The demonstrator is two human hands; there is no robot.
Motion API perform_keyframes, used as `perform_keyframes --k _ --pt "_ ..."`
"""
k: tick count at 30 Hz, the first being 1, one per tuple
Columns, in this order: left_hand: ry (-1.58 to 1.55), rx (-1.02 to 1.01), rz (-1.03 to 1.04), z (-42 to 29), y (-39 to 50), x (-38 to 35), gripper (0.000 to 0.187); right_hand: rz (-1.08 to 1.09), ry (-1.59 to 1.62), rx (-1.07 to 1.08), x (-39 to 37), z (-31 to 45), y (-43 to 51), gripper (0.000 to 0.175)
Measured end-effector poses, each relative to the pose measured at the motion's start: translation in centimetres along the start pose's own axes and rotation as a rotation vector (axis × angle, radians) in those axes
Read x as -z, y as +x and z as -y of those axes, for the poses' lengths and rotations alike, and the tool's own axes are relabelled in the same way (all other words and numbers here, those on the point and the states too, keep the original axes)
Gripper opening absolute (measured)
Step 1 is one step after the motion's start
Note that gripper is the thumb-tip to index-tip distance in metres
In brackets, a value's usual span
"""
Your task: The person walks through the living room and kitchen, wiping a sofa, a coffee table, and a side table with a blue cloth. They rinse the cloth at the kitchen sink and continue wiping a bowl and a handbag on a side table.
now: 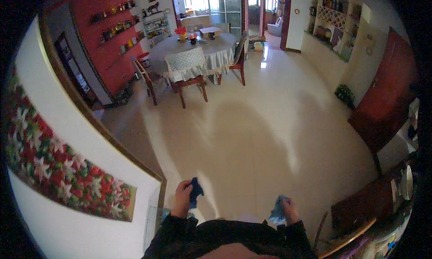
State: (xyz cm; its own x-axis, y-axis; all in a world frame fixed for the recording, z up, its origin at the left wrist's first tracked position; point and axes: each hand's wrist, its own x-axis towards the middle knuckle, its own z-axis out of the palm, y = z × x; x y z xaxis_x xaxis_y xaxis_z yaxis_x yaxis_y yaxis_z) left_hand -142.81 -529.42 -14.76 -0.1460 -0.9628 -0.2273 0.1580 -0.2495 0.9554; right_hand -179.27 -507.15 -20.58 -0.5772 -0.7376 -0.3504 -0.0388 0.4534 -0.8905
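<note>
Near the bottom centre, my left hand point(183, 195) grips a dark blue cloth point(194, 192), which hangs beside the fingers. Lower right of centre, my right hand point(290, 209) is closed on a lighter blue, crumpled cloth point(278, 210) that droops towards its left. Both hands are apart, held above the tiled floor in front of my body. What kind of cloth each piece is cannot be told.
A round dining table point(158, 54) with a cloth and covered chairs point(186, 64) stands ahead. A wall with a floral picture point(77, 178) runs along the left. A red-brown door point(388, 87) and wooden furniture point(361, 201) are on the right.
</note>
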Motion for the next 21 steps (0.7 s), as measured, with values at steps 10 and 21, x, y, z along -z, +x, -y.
perform_keyframes --k 10,21 --pt "-0.105 0.040 0.106 -2.7 29.4 -21.5 0.023 -0.289 -0.003 -0.064 8.6 4.7 26.5 0.032" --pt "-0.168 -0.050 -0.025 -5.3 56.2 -34.3 0.029 0.159 0.368 0.135 4.5 30.1 68.5 0.032"
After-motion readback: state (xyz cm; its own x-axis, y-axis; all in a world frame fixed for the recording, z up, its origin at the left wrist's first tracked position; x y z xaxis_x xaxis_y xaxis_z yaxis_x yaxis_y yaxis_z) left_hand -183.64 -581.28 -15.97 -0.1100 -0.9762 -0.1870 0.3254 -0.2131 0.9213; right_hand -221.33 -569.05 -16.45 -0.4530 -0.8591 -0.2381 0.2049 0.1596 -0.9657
